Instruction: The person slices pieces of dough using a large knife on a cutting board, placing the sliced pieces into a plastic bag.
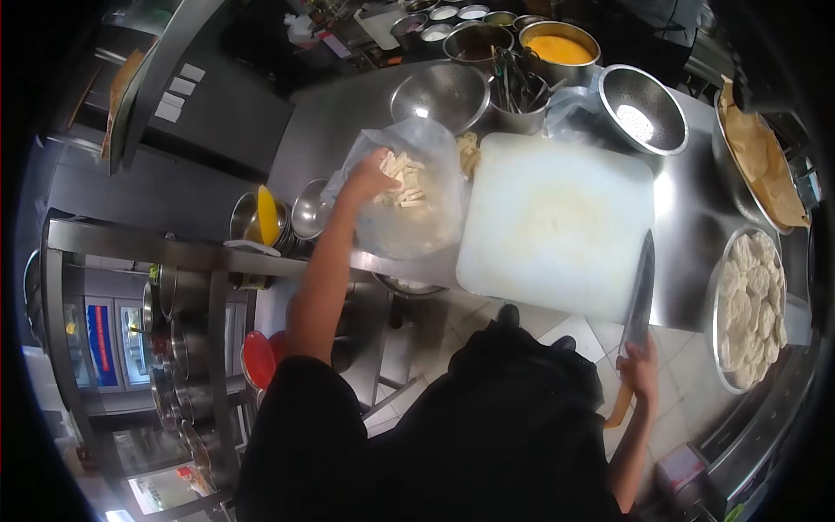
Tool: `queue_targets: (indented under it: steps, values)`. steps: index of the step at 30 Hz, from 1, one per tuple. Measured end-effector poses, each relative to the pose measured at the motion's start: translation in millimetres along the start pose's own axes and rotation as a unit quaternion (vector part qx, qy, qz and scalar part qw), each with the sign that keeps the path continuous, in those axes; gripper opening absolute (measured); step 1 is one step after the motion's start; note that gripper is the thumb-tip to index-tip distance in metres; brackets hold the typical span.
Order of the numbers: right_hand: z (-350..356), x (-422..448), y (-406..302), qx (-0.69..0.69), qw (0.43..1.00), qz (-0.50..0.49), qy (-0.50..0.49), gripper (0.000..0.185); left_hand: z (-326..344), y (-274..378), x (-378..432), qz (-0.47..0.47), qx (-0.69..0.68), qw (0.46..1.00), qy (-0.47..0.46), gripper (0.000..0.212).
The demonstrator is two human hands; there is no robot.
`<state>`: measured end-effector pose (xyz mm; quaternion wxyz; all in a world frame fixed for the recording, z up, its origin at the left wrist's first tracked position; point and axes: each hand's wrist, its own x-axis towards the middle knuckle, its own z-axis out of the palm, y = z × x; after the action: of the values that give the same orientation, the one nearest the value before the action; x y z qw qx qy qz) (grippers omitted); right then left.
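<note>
My left hand is at the mouth of a clear plastic bag on the steel worktop. Pale cut strips of food lie against its spread thumb and fingers; whether it grips any is unclear. To the bag's right lies a white plastic cutting board, bare but for a faint yellowish stain. A large knife with a yellow handle is in my right hand, off the table's front edge. Its blade points away from me and overlaps the board's right edge. A small heap of pale strips sits between bag and board.
Behind the board stand two steel colanders, a pot of tongs and utensils and a pot of orange liquid. At right is a round tray of pale dough-like pieces. Steel bowls stand at left.
</note>
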<state>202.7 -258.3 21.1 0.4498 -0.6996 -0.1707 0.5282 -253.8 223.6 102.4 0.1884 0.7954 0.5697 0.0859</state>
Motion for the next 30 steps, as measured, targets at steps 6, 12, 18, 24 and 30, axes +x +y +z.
queue_targets:
  steps: [6,12,18,24,30]
  values:
    - [-43,-10,7,-0.054,0.998,0.011,0.029,0.031,-31,210,19,0.15,0.0,0.984,0.092,0.047]
    - [-33,-8,-17,-0.045,0.999,0.027,-0.013,0.033,117,481,-38,0.454,-0.205,0.843,-0.203,0.032]
    - [-51,-20,-1,-0.01,0.999,0.03,-0.022,0.036,259,660,-141,0.65,-0.118,0.713,-0.237,0.044]
    - [-56,-15,0,-0.031,0.998,0.015,-0.055,0.039,286,664,-143,0.584,-0.099,0.737,-0.327,0.041]
    - [-79,-14,14,0.073,0.994,0.037,-0.075,0.039,203,516,-84,0.281,-0.343,0.812,-0.379,0.03]
